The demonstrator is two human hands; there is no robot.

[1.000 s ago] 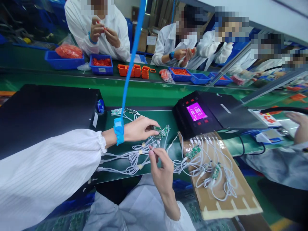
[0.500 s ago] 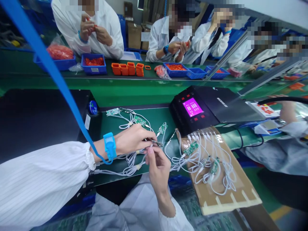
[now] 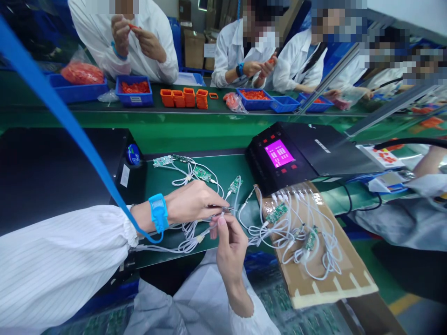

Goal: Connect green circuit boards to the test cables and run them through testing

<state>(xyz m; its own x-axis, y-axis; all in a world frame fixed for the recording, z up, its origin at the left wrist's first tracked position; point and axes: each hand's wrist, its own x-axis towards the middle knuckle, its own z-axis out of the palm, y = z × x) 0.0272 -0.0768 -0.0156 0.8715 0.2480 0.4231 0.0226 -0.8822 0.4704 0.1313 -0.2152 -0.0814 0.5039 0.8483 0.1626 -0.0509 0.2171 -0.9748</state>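
- The left hand [image 3: 197,200] grasps a board [image 3: 228,209], seen nearly edge-on, over the middle of the mat [image 3: 228,164]; a loose pinch could let it slip or turn.
- The right hand [image 3: 232,242], just on the near side, pinches a white plug [image 3: 222,214] close against the board. Whether the two are joined cannot be told, as fingers cover the meeting point; a crooked push could bend the socket.
- Bundled cables [image 3: 192,242] lie under and beside both hands, so a lead could snag and tug the board.
- A green board [image 3: 234,184] lies just to the far right of the hands, its lead attached; a sweeping wrist could knock it.
- The blue cord [image 3: 70,121] runs from the left wristband [image 3: 159,214] past the left box [image 3: 59,172]; a long reach could pull it taut and jerk the hand.
- On the cardboard [image 3: 344,291] to the right, leads tangle near the tester [image 3: 279,153]; lifting one could drag its neighbours' boards.
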